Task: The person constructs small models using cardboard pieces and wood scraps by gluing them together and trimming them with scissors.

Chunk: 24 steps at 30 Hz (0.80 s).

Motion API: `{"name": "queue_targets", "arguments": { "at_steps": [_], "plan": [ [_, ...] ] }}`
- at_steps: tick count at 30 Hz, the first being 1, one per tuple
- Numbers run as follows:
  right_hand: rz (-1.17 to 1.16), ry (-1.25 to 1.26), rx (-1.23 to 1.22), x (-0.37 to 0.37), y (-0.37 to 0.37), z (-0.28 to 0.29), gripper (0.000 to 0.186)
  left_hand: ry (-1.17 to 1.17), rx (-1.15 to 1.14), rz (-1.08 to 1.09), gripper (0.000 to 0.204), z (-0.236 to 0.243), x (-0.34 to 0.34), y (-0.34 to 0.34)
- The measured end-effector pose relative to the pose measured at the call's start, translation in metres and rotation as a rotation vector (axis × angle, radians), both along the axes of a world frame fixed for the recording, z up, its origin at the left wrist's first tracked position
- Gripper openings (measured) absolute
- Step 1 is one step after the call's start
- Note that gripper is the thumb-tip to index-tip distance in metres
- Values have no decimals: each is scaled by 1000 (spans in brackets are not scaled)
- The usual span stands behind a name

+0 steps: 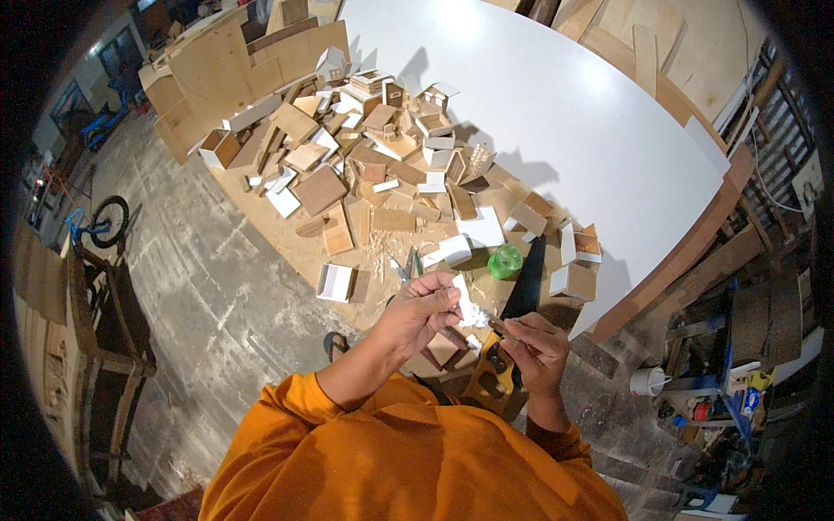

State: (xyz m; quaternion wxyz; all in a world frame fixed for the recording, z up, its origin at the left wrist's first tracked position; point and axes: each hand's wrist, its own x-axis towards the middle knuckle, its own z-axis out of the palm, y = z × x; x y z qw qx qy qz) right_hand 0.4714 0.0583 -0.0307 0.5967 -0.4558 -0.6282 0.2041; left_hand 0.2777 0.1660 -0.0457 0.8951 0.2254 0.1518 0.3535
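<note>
My left hand pinches a small flat white piece between thumb and fingers. In my right hand is a small brown stick, its tip close to the lower end of that piece. A white smear or blob lies between the two; whether it is on the stick or behind it I cannot tell. Just beyond my hands stand a green translucent container and a white cylinder. A handsaw with a dark blade and yellow handle lies by my right hand.
Wood offcuts and small model-house parts pile over the worktable. A white box-like piece sits at its left edge. Beyond spreads a large white sheet. A blue bicycle stands far left, a white bucket at right.
</note>
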Motion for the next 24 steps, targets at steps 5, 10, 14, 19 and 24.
{"name": "queue_targets", "arguments": {
  "at_steps": [5,10,14,19,24],
  "plan": [
    [58,245,-118,4,-9,-3,25,14,45,2,14,3,0,-5],
    [39,469,-256,0,-14,-1,29,8,90,-54,20,4,0,-7],
    [46,513,-344,0,-12,-3,28,79,145,-116,18,3,3,-9],
    [-47,543,-315,-7,-5,-6,26,123,156,-147,14,1,7,-13],
    [-44,469,-242,-8,0,-8,23,76,89,-176,14,0,6,-12]
  ]
}}
